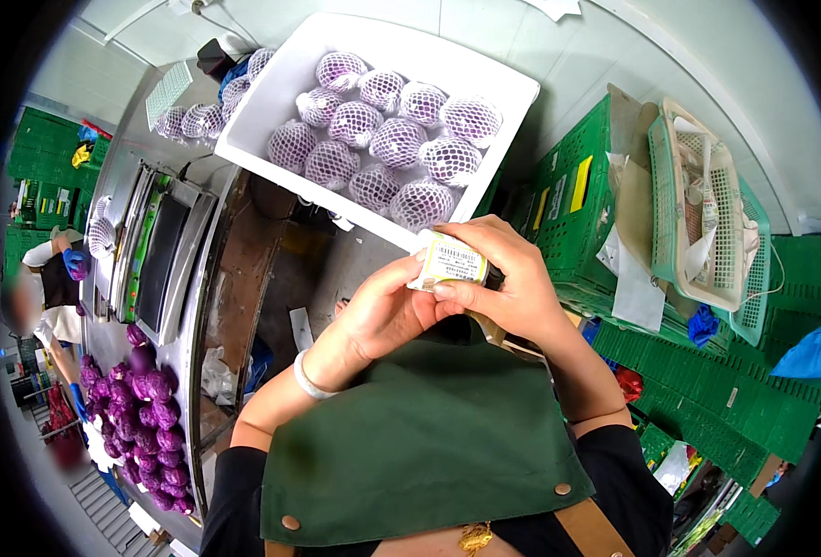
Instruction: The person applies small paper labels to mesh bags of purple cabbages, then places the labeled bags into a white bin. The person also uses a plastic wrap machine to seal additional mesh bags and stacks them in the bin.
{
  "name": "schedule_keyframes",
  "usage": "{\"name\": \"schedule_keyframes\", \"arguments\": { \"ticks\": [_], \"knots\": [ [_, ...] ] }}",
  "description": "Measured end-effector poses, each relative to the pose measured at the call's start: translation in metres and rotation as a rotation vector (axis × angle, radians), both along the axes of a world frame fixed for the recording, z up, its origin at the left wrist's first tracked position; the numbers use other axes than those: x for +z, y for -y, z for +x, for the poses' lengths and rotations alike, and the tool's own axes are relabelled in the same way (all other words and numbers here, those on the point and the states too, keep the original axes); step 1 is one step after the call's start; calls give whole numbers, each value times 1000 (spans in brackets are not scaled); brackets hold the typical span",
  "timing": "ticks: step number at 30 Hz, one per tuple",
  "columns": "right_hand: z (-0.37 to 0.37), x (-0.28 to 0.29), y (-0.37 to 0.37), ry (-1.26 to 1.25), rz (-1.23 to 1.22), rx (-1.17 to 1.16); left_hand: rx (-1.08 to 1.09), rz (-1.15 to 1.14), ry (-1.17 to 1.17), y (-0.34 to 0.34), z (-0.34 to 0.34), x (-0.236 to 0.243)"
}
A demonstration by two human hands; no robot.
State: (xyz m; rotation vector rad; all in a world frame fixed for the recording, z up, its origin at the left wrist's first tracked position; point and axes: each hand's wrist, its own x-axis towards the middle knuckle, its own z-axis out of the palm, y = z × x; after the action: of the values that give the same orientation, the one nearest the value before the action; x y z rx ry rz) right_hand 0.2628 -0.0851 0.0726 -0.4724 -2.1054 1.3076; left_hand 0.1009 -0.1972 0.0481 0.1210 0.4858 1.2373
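Between my two hands, in front of my green apron, is a small white and yellow barcode label (455, 260); whether it is a single label or a stack cannot be told. My right hand (512, 278) is closed on it, thumb in front and fingers behind. With thumb and fingertips, my left hand (382, 306) pinches its left edge. Something dark shows behind the label, partly hidden by my right hand. Just beyond my hands stands a white box (327, 200) with several purple cabbages (397, 142) in it, each wrapped in a white net.
On the steel table (187, 371) at left lie a pile of bare purple cabbages (146, 427) and a wrapping machine or scale (164, 260). Beyond it, a person wears blue gloves (74, 263). At right, a cream basket (707, 223) tops green crates (568, 204).
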Motion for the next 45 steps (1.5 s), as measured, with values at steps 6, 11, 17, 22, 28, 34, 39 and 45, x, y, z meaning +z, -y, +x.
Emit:
{"name": "schedule_keyframes", "arguments": {
  "ticks": [6,11,17,22,28,34,39,45],
  "knots": [
    [-46,-11,59,38,-204,-29,-13,9,5,55,-48,-13],
    [-114,-9,123,99,156,-81,57,-112,-35,113,-106,-3],
    [-187,-23,186,237,-78,23,77,-182,35,191,-173,-16],
    [-242,-36,226,222,-106,149,180,-114,178,248,-220,-36],
    [-270,-44,240,203,-90,212,297,-239,92,272,-232,-30],
    [-273,-41,223,247,-89,428,388,-343,148,271,-222,-21],
    [-277,-34,216,154,211,434,478,-388,-27,272,-210,-24],
    [-277,-38,219,50,379,412,513,-454,-225,276,-194,-23]
  ]
}}
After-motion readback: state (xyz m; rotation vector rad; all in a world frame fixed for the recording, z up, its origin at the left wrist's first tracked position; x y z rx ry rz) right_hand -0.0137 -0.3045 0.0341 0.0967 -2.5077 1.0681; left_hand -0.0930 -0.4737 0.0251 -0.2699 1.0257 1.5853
